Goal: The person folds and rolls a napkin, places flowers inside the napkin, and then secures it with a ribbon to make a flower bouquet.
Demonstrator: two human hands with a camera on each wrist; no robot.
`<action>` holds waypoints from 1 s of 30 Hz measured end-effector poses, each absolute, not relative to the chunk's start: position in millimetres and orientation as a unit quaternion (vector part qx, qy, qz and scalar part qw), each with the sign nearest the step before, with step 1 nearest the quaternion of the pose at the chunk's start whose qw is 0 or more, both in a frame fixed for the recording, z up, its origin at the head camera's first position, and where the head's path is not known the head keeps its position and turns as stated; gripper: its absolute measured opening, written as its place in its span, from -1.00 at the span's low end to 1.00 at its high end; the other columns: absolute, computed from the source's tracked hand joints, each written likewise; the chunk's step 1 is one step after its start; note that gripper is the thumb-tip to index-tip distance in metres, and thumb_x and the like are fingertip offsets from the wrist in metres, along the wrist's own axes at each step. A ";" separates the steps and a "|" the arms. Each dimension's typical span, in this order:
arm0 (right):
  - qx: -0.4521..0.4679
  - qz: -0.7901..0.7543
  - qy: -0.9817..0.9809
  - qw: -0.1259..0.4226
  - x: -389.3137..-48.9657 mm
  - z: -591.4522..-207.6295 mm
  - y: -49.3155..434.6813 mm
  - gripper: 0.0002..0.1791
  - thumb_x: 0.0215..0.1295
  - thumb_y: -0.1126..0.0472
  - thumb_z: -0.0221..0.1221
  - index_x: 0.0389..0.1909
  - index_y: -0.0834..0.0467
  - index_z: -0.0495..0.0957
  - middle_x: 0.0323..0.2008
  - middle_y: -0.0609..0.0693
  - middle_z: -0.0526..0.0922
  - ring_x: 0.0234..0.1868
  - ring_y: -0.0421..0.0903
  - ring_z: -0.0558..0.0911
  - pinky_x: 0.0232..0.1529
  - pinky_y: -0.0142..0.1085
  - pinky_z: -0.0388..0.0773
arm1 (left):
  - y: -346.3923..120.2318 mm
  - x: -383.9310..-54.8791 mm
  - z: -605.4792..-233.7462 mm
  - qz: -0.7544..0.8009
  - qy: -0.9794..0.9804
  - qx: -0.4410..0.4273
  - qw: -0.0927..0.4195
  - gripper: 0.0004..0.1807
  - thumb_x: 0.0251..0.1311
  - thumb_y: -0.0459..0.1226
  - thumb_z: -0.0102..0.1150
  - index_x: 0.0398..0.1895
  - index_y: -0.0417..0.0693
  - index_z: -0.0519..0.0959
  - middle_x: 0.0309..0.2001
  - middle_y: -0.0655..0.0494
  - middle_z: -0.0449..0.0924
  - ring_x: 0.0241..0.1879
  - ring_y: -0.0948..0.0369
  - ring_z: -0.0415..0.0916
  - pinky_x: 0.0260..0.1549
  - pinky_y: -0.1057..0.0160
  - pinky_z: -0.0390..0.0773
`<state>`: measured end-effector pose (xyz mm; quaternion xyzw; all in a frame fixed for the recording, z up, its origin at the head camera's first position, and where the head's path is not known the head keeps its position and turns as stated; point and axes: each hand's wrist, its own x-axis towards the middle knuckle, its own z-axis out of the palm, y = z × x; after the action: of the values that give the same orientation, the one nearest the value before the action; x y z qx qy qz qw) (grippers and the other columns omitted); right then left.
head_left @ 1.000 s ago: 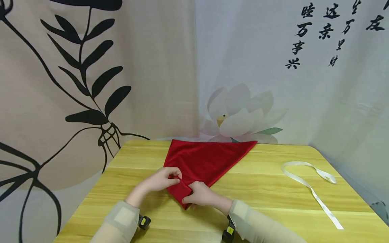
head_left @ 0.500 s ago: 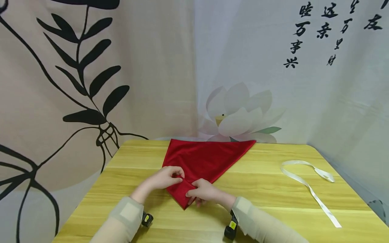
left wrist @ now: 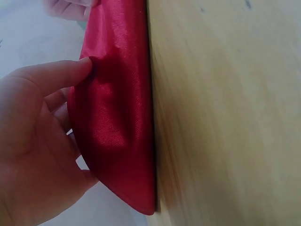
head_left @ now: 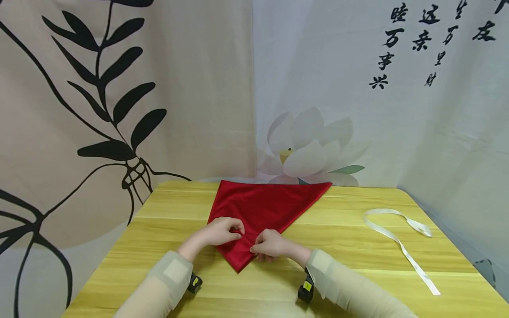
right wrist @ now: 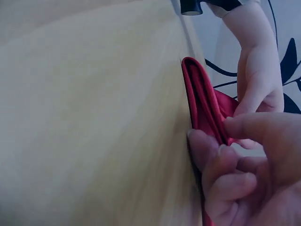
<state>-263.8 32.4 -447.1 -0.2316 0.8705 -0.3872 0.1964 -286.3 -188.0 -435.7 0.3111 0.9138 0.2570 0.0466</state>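
Note:
A red satin cloth (head_left: 270,203) lies on the table, its wide edge at the far side and a pointed corner toward the person. My left hand (head_left: 222,230) pinches a raised ridge of it near its left part; in the left wrist view the thumb lies on the sheen of the cloth (left wrist: 117,117). To the right of that, my right hand (head_left: 272,244) pinches its lower right edge between thumb and fingers. The right wrist view shows the cloth (right wrist: 193,89) in folded layers, with the right fingertips at its open edge. The left fingertips are partly hidden behind the cloth.
A white ribbon (head_left: 397,240) lies curved on the right side of the wooden table (head_left: 338,274). Behind the table hangs a printed curtain (head_left: 199,110). Small black devices (head_left: 306,287) sit on both wrists.
The right hand has slid away from the near corner, up and right along the cloth's edge. The left hand has shifted slightly right, still pinching. The ribbon stays put.

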 end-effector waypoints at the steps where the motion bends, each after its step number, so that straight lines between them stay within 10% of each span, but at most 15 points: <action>1: -0.239 -0.374 0.876 0.190 -264.7 -446.9 32.3 -0.69 0.22 0.16 0.24 -0.66 0.21 0.59 -0.71 0.00 0.63 -0.78 -0.20 0.46 -0.73 -0.40 0.33 | -187.0 -286.5 -435.1 0.252 0.915 0.311 0.049 -0.92 0.20 -0.32 0.24 -0.36 0.08 0.58 -0.45 0.44 0.51 -0.38 0.35 0.39 -0.27 0.22 0.40; 17: -0.315 -0.251 0.905 0.136 -273.0 -450.0 32.4 -0.46 0.14 0.13 0.31 -0.89 -0.01 0.24 -0.93 -0.26 0.24 -0.84 -0.32 0.28 -0.71 -0.47 0.20 | -183.5 -288.7 -438.2 0.177 0.933 0.307 0.062 -0.83 0.12 -0.28 0.34 -0.26 0.14 0.57 -0.29 0.35 0.54 -0.22 0.32 0.47 -0.13 0.02 0.32; 30: -0.376 -0.221 0.898 0.066 -271.0 -447.2 27.6 -0.78 0.01 0.29 0.36 -0.59 0.03 0.49 -0.67 -0.25 0.41 -0.57 -0.29 0.37 -0.47 -0.41 0.37 | -217.6 -290.8 -441.1 0.174 0.943 0.284 0.009 -0.76 -0.02 -0.37 0.40 -0.34 0.03 0.53 -0.41 0.18 0.43 -0.29 0.21 0.38 -0.29 0.13 0.34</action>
<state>-271.0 27.6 -447.2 -0.3755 0.8976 -0.2212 0.0656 -290.8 -217.6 -441.1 0.2838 0.9429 0.1738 0.0093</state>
